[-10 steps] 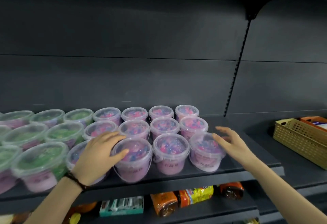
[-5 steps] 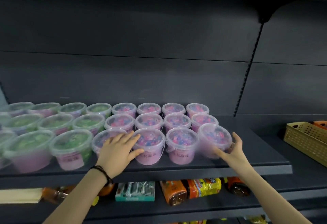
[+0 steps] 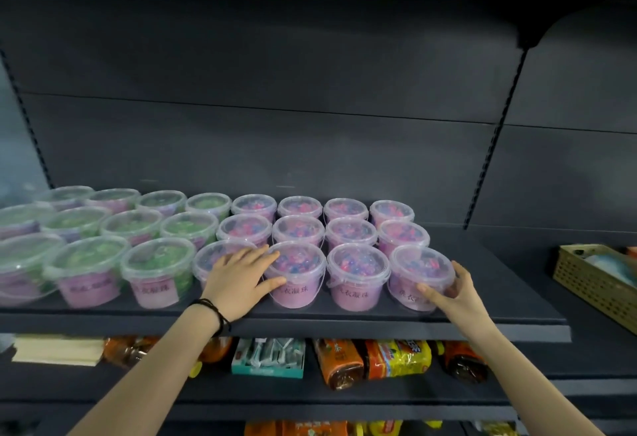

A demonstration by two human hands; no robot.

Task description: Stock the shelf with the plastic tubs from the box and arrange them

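The dark grey shelf (image 3: 489, 301), before a dark back wall (image 3: 310, 74), carries three rows of tubs, green tubs (image 3: 158, 265) at the left and pink tubs (image 3: 358, 263) at the right. The left hand (image 3: 238, 284) lies flat with straight fingers on the lids of two front pink tubs and grips nothing; the right hand (image 3: 455, 294) curls thumb and fingers round the end tub (image 3: 418, 268) of the front row. Snack packets (image 3: 396, 356) lie on the lower shelf (image 3: 275, 392), and a basket (image 3: 586, 284) stands at the right.
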